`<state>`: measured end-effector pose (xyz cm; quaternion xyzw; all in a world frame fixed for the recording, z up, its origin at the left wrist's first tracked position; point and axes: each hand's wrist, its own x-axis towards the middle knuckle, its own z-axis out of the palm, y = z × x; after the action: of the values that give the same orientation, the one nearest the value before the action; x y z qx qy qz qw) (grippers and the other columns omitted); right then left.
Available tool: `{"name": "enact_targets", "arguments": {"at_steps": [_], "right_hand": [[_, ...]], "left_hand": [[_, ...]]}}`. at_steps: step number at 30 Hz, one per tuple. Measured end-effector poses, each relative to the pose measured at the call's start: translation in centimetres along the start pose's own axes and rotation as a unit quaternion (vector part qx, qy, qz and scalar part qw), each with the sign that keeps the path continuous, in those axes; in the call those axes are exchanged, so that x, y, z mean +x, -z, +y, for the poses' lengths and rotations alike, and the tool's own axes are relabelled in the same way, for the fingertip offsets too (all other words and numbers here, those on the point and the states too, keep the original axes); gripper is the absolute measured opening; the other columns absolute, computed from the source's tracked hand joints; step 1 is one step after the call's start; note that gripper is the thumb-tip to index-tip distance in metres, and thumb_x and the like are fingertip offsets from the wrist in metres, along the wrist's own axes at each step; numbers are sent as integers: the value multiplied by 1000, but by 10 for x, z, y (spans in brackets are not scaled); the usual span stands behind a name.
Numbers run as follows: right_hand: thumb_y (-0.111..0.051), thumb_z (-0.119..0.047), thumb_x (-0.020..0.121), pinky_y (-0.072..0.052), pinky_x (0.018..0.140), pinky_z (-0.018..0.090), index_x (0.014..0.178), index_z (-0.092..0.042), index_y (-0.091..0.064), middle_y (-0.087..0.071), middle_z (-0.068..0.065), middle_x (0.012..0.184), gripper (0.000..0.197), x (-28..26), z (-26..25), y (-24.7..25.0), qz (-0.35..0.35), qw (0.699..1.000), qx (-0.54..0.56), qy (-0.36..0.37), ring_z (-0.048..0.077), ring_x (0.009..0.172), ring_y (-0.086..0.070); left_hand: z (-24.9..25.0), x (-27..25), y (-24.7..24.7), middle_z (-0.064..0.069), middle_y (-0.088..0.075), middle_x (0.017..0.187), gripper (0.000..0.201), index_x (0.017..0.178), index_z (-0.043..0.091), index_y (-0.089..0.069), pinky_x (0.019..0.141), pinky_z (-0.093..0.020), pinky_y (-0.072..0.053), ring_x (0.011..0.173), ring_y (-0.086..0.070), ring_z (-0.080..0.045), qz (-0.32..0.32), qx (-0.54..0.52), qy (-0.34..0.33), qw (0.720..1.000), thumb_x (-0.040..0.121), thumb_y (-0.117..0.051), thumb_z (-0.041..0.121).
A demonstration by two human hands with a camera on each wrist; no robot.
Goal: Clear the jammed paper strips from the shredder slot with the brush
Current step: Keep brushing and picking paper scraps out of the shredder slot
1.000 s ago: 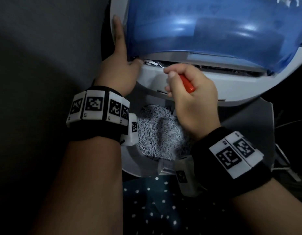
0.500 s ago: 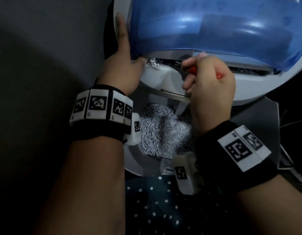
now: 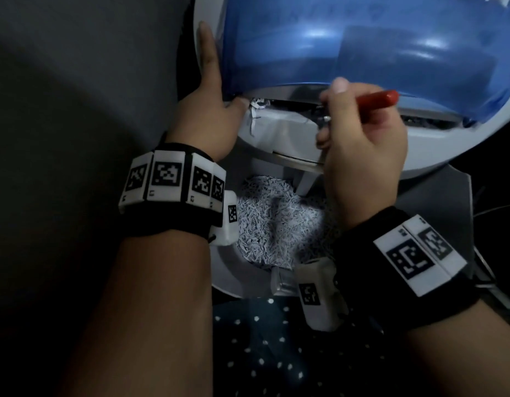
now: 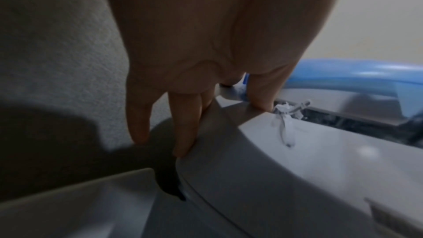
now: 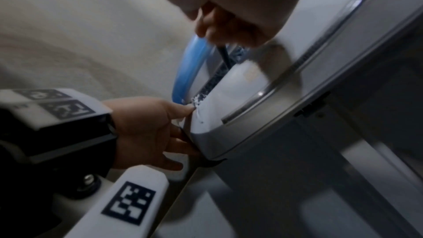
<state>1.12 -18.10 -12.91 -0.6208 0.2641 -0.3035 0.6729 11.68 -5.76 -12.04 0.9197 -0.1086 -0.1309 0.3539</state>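
Observation:
The grey shredder head is tipped up, with its blue translucent cover above the slot. A clump of crumpled white paper strips sticks out at the slot's left end, one strip hanging over the lip. My left hand lies flat with straight fingers against the head's left side, its thumb touching the lip beside the clump. My right hand grips a red-handled brush at the middle of the slot. The handle points right; the working end is hidden behind my fingers.
Below the head, an open grey bin holds a heap of shredded paper. Dark dotted fabric lies nearest me. A grey surface fills the left side. Cables run at the right edge.
My right hand has carried the brush rightward along the slot from its left end to the middle, and the handle has swung to point right. The left hand has stayed in place.

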Motion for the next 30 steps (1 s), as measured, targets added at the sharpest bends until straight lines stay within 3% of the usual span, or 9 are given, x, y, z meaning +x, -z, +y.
{"name": "enact_targets", "arguments": {"at_steps": [6,11,13,18,20,23,25,28,30], "right_hand": [[-54,-21,89,-42,64,29,66,-21,-63,-53,-12,55,25,-3,-5,4,-35,999,-8,30,12,60,-52],[-53,-27,100,-45,68,20,89,-22,-71,-60,-12,61,22,-5,-3,0,-57,994,-91,15,0,62,-61],[-55,-24,100,-45,67,18,89,-21,-71,-59,-11,59,20,-5,-4,0,-63,993,-100,20,-1,62,-60],[-49,-28,89,-44,67,28,77,-22,-73,-61,-5,60,27,-7,-2,-2,-45,998,-10,-32,11,64,-58],[-47,-32,90,-44,69,30,78,-23,-72,-62,-3,64,29,-8,0,-3,-29,999,-20,-38,12,70,-59],[-54,-28,90,-48,67,32,81,-29,-60,-65,8,73,11,-8,7,-2,21,998,-58,-7,13,69,-59],[-59,-27,92,-52,67,35,84,-30,-54,-65,4,75,9,-7,14,0,31,996,-79,3,16,67,-60],[-63,-26,95,-59,76,41,91,-27,-60,-69,-4,79,5,-6,18,-3,-37,994,-104,-1,17,72,-68],[-62,-19,97,-58,69,34,85,-21,-62,-73,-1,79,12,-6,14,-5,-64,996,-54,-25,15,72,-68]], "left_hand": [[-1,0,-1,2,-48,149,88,154,35,19,108,-29,-37,116,-55,-9,1,-5,-3,1000,101,-51,27],[-3,1,-2,3,-50,148,88,154,35,19,104,-27,-37,120,-57,-14,7,-5,-6,1000,101,-51,26],[-3,1,-2,3,-49,149,89,154,35,19,104,-27,-37,119,-57,-12,7,-8,-6,1000,101,-51,26],[-1,1,-1,3,-50,147,88,154,35,18,104,-26,-36,119,-57,-13,7,-5,-3,1000,100,-51,27],[-1,0,-2,2,-54,144,89,154,36,18,107,-31,-40,115,-60,-15,10,-1,-2,1000,100,-52,29],[-1,1,-2,2,-58,139,89,154,37,19,105,-34,-42,107,-62,-14,8,-2,2,1000,100,-52,29],[-1,0,-2,2,-57,139,89,153,38,19,104,-34,-43,106,-61,-14,6,-4,4,1000,100,-51,29],[-1,0,-1,2,-55,142,89,153,38,20,104,-31,-41,111,-60,-15,5,1,3,1000,100,-51,30],[-1,1,-1,1,-56,142,89,153,38,21,104,-34,-42,110,-61,-15,5,4,2,1000,100,-51,29]]}}
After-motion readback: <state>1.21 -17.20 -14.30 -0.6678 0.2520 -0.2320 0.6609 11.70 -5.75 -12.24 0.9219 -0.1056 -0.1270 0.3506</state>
